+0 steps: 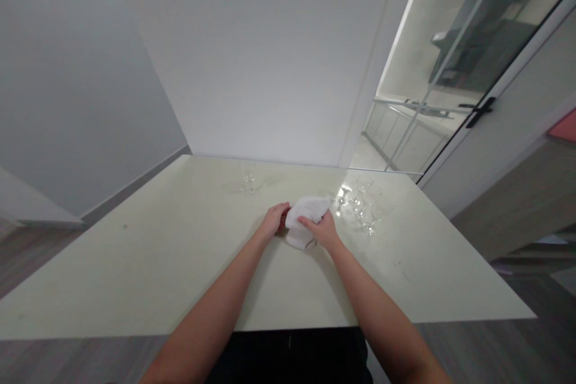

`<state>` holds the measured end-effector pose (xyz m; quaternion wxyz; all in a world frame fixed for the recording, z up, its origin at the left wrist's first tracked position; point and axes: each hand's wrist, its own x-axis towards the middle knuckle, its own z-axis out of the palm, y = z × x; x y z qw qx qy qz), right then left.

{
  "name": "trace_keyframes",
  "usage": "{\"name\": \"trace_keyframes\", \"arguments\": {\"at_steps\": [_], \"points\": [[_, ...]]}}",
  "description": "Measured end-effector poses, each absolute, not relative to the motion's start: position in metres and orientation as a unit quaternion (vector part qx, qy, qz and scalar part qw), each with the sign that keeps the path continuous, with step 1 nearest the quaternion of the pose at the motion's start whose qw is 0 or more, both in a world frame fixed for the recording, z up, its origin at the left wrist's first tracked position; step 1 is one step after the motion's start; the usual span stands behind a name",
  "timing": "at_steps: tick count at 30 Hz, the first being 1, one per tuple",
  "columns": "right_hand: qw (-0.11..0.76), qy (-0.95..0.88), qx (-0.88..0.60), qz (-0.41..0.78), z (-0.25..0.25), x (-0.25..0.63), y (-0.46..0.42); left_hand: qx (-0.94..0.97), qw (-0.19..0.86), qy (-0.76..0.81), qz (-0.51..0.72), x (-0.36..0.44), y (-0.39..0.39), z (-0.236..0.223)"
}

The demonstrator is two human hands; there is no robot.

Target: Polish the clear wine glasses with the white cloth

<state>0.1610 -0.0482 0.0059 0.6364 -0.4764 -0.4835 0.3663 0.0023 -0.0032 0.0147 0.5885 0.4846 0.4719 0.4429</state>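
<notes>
Near the middle of the table (180, 264), my left hand (272, 220) is closed round a reddish, shiny glass (282, 222), mostly covered by the fingers and the cloth. My right hand (323, 229) grips a white cloth (306, 216), thumb on top, and presses it against the glass from the right. The cloth bunches upward and a fold of it hangs down to the tabletop. A dark curved line shows at its lower edge; I cannot tell whether that is trim or a glass rim.
Several clear glasses (360, 204) are grouped on the table to the right of my hands. A single clear glass (250, 181) is farther back on the left. A white wall (270, 72) meets the table's far edge, and a glazed door (432, 84) is at the right.
</notes>
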Motion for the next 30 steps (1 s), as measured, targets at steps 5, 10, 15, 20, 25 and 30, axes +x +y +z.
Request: {"name": "trace_keyframes", "arguments": {"at_steps": [5,10,15,20,25,30], "points": [[0.65,-0.458,-0.477,0.376,0.005,0.164,-0.042,0.587,0.481,0.418,0.499,0.002,-0.01,0.015],[0.656,-0.413,-0.518,0.363,-0.002,0.17,-0.037,0.737,0.294,0.349,0.498,0.002,-0.015,0.017],[0.654,-0.383,-0.524,0.388,-0.006,0.169,-0.035,0.794,0.224,0.307,0.475,-0.002,-0.014,0.015],[0.657,-0.377,-0.523,0.391,-0.007,0.169,-0.034,0.797,0.227,0.293,0.476,-0.004,-0.012,0.01],[0.65,-0.386,-0.537,0.373,-0.007,0.169,-0.034,0.789,0.228,0.328,0.467,-0.003,-0.012,0.01],[0.647,-0.381,-0.541,0.378,-0.006,0.17,-0.035,0.78,0.242,0.349,0.459,0.001,-0.013,0.012]]}}
